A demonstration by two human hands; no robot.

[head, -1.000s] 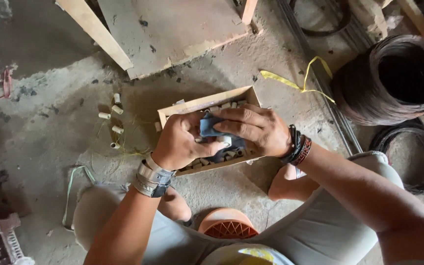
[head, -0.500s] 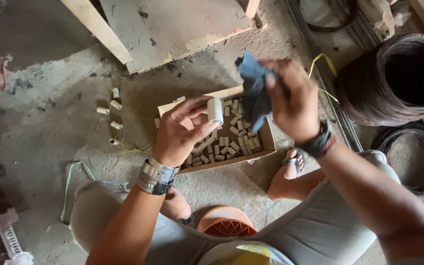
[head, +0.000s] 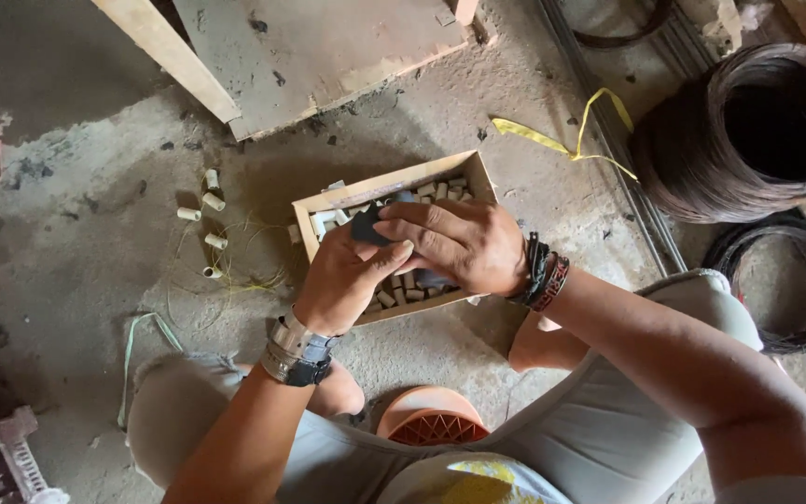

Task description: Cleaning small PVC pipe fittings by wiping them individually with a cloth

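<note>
Down on the concrete floor (head: 76, 271), right in front of the squatting person's knees, sits a shallow cardboard box (head: 308, 217) full of short pale tubes (head: 414, 294), kinda like little cut pipe pieces. Both hands are over the box. Left hand (head: 352, 277) is curled mostly closed, thumb stretched toward the other hand, and it seems to be gripping something, but honestly I can't tell what since the fingers cover it. Right hand (head: 454, 245) lies across the top, fingers bent and pressed onto a dark blue cloth (head: 368, 227) that pokes out between the two hands, so the cloth is pinched right where they meet, above the box's middle.

A few loose tubes (head: 205, 219) lie on the floor just left of the box, near some thin yellowish wire (head: 235, 285). Farther right there's a big coil of dark wire (head: 748, 131), with a yellow strap (head: 562, 149) between it and the box. A wooden board (head: 319, 47) rests beyond the box, and an orange plastic stool (head: 433, 425) peeks out under the person.
</note>
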